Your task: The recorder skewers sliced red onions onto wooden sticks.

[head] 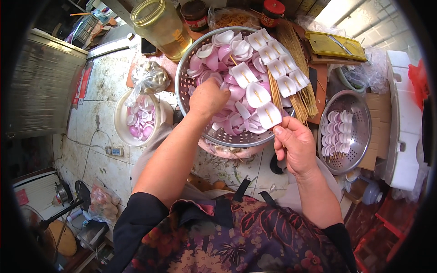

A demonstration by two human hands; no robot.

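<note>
A perforated metal colander (187, 65) holds many loose pieces of cut red onion (239, 92). My left hand (210, 97) reaches into the onion on the colander's left side, its fingertips partly hidden among the pieces. My right hand (293, 143) pinches the lower end of a skewer at the colander's lower right edge. Three onion pieces (257, 95) are threaded on that skewer, spaced apart, its tip pointing to the upper left. Right of it, finished onion skewers (277, 68) rest over a bundle of bare bamboo skewers (274, 88).
A second colander (367, 136) with filled onion skewers stands at the right. A white bucket (117, 126) of onion pieces is at the left. Behind stand a large glass jar (160, 30), a bagged item (150, 76), a red-lidded jar (272, 13) and a yellow slicer (336, 46).
</note>
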